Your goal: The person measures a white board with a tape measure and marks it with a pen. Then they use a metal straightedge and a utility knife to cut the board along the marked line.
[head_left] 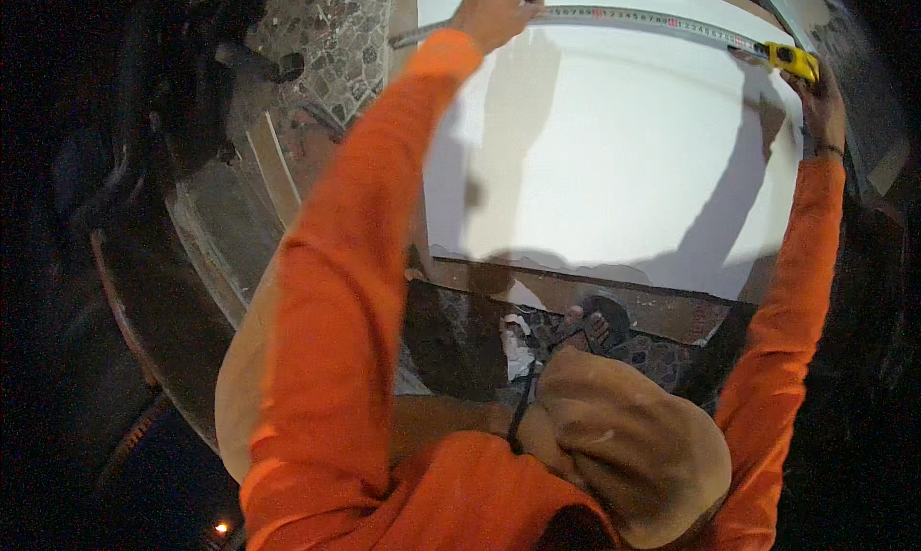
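A large white sheet or panel [633,148] lies flat before me, with the shadows of my arms and head across it. The silver blade of a tape measure [691,27] stretches across its far part and runs past its left edge. My right hand [821,105] grips the yellow case [791,61] by the sheet's far right corner. Toward the far left of the sheet, my left hand [493,14] is closed over the blade with its fingers bent. What lies under those fingers is partly hidden.
A brown board [652,306] shows beneath the sheet's near edge. Stone-patterned floor [331,47] lies at the far left, near leaning strips [273,167]. My sandalled foot [590,328] and a crumpled white scrap [518,348] are close to the board. A metal bar [775,4] runs along the far right.
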`<state>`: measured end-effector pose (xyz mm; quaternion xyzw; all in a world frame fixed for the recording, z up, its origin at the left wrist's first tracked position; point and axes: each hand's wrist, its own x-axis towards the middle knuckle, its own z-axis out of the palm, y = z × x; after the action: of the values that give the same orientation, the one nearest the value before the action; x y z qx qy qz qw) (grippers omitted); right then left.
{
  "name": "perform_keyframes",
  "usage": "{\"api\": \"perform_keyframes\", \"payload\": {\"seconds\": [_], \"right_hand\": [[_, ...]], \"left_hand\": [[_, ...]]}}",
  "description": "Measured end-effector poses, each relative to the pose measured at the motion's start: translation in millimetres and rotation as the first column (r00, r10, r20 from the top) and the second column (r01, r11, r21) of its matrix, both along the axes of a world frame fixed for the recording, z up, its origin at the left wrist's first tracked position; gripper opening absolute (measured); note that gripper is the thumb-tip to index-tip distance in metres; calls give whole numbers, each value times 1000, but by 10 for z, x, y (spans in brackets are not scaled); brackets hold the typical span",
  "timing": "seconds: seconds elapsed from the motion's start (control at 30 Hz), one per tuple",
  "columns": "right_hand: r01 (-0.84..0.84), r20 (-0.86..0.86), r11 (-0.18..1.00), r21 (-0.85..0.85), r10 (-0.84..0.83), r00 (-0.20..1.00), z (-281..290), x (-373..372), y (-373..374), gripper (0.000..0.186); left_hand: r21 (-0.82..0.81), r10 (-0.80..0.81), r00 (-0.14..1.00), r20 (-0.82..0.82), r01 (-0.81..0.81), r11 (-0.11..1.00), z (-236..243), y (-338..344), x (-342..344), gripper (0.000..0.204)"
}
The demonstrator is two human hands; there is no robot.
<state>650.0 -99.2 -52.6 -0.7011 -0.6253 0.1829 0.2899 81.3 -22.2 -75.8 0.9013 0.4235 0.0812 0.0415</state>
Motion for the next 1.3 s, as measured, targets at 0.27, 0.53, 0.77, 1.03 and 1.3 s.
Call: {"api": "perform_keyframes", "payload": {"seconds": [0.27,0.53,0.77,1.03,1.3], "right_hand": [[12,35,995,-102,-8,999,417,-791,-2435,54],[130,23,956,-263,-128,991,200,-769,-3606,55],[135,-151,940,-312,-189,970,448,-1052,-3690,57],[73,51,964,-255,-62,997,216,-621,-3675,57],[85,-50,914,-396,-114,992,454,-1079,-3445,60]], "left_hand": [[-717,-173,985,10,128,686,581,-1820,-74,24],[-713,-33,999,10,31,700,611,-2784,16,20],[-559,127,980,151,-21,829,531,-3107,21,17],[-399,390,852,350,-242,885,372,-3520,363,8],[-122,65,974,217,-39,992,167,-3552,193,8]]}}
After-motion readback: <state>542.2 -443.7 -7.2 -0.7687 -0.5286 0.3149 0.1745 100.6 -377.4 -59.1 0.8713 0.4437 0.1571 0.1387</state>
